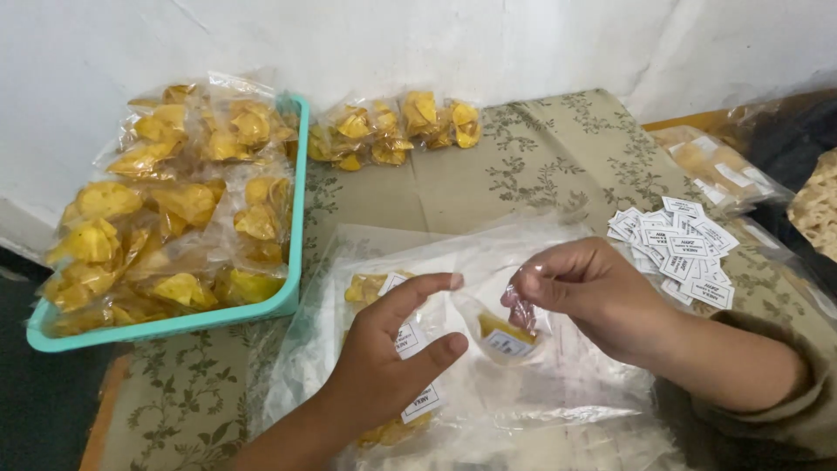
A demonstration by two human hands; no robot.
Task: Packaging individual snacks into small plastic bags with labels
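Pinched tight, the right hand (602, 301) holds the twisted neck of a small clear bag of yellow chips (501, 336) just above the plastic sheet (558, 410). The left hand (392, 362) hovers beside the bag, thumb and forefinger spread apart, holding nothing. A teal tray (292, 301) of filled bags stands left; paper labels (676, 249) lie right.

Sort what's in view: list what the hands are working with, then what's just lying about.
In hand:
right hand pinching small clear bag
left hand beside it
pile of clear bags

Lying about:
teal tray of packed chips
paper labels
chip packets by wall
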